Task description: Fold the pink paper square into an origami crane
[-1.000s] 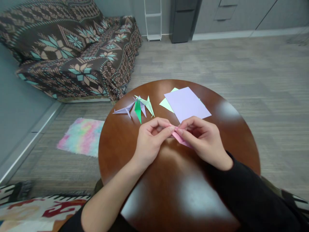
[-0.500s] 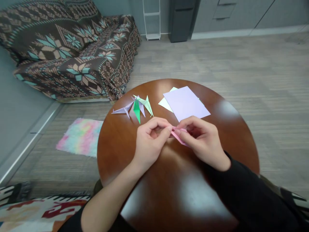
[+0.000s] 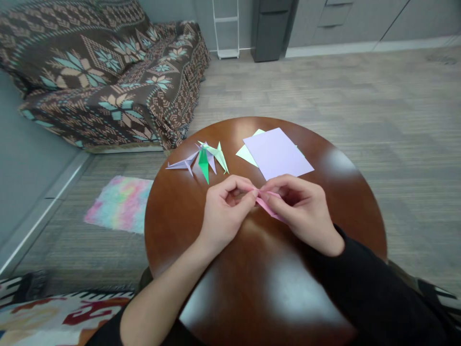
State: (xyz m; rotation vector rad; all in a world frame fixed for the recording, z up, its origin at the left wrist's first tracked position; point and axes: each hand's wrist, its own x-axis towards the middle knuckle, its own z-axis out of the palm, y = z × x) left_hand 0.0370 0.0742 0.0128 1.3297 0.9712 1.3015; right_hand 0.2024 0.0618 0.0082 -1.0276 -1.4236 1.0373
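Observation:
A small folded piece of pink origami paper [image 3: 268, 207] is held above the round table, partly hidden by my fingers. My left hand [image 3: 228, 204] pinches its left end between thumb and forefinger. On its right side, my right hand [image 3: 299, 204] grips it with the thumb on top and fingers curled behind. The fingertips of both hands nearly meet over the paper. Beyond my left hand lie several folded paper cranes, among them a green one [image 3: 203, 165], a lilac one [image 3: 183, 164] and a pale green one [image 3: 218, 154].
Flat lilac paper [image 3: 279, 154] lies over pale green sheets [image 3: 246, 154] on the round brown table [image 3: 173, 211]. A sofa with a patterned cover [image 3: 108, 91] stands at the far left, with a fluffy pastel rug [image 3: 120, 204] on the floor nearer me.
Both hands keep their pinch on the pink paper with only a tiny shift of the fingers. The cranes and flat sheets stay where they were.

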